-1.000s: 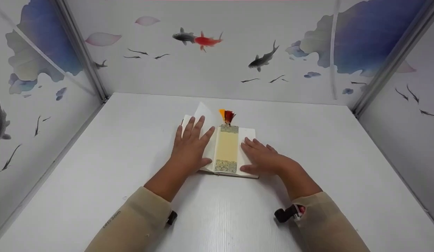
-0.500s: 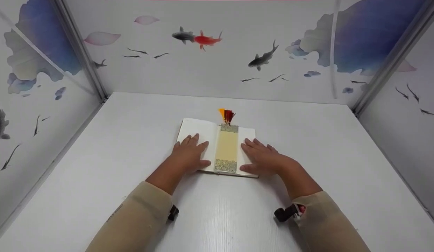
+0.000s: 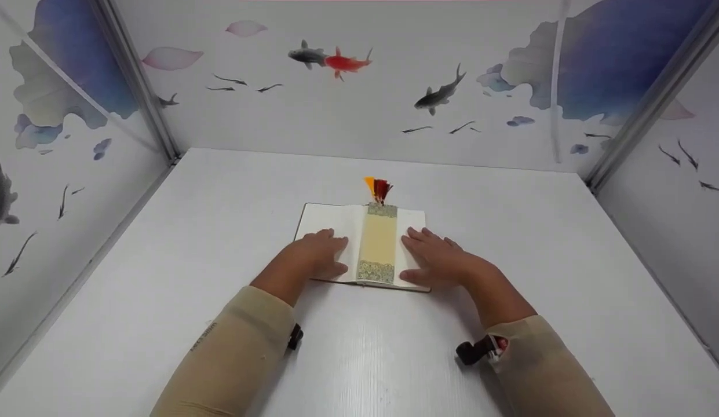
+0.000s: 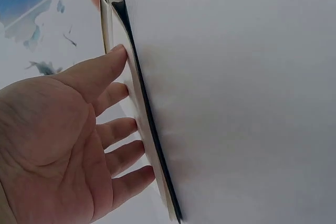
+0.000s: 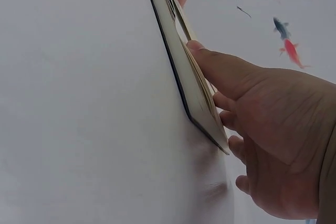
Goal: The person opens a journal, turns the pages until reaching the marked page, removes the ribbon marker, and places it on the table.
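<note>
An open notebook [image 3: 350,223] with blank white pages and a dark cover lies on the table. On its right page, beside the spine, lies a yellow bookmark [image 3: 378,240] with patterned ends and an orange and dark red tassel [image 3: 379,191] past the top edge. My left hand [image 3: 320,253] presses the left page with spread fingers; in the left wrist view its fingertips [image 4: 130,179] touch the page. Flat on the right page, my right hand [image 3: 437,258] holds that side down. The right wrist view shows the right thumb [image 5: 220,64] on the thicker page stack.
The white table [image 3: 371,347] surrounds the notebook. White panels [image 3: 347,116] printed with fish and blue leaf shapes stand at the back and both sides. Black wrist devices [image 3: 474,351] sit at both sleeves.
My left hand has slid down toward the page's lower part. The lifted left page now lies flat. The right hand and the bookmark have stayed put.
</note>
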Available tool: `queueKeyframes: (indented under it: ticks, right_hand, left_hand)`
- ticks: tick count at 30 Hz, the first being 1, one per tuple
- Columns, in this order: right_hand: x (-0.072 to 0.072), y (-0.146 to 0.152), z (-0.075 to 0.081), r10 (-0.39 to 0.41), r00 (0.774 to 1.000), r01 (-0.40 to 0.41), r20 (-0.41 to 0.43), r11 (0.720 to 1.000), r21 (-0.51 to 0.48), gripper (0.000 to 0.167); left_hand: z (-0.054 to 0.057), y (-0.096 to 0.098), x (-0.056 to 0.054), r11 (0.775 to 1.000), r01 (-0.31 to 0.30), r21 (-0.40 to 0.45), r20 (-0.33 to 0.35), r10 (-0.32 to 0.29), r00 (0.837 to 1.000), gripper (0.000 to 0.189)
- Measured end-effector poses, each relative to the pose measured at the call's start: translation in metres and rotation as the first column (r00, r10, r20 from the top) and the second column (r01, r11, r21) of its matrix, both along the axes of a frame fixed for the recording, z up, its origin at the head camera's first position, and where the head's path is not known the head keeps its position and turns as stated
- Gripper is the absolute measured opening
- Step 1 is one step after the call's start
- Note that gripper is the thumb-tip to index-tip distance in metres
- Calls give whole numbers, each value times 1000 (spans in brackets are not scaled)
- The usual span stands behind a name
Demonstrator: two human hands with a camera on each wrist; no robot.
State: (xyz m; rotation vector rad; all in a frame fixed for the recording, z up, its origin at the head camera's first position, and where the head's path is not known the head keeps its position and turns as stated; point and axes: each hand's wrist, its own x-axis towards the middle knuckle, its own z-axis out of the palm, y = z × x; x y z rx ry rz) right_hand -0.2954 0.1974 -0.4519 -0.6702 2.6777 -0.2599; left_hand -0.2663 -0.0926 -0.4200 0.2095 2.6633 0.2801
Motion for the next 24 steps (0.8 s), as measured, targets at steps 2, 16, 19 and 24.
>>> queueKeyframes:
  ticks: [2, 16, 19, 24]
  right_hand:
    - [-1, -1, 0, 9, 1000, -9, -3, 1000, -6, 96]
    - [-14, -29, 8, -107, 990, 103, -94, 994, -42, 77]
    - [-12, -47, 9, -142, 982, 132, -127, 988, -83, 79]
    - [-11, -77, 7, -55, 984, 44, -170, 997, -67, 77]
  left_hand:
    - [2, 0, 1, 1000, -14, -18, -5, 14, 1000, 77]
    - [7, 8, 2, 994, -22, -103, -18, 20, 1000, 76]
    - [7, 8, 1, 995, -3, -103, -32, 0, 999, 75]
    - [8, 6, 2, 995, -5, -96, -49, 1, 999, 74]
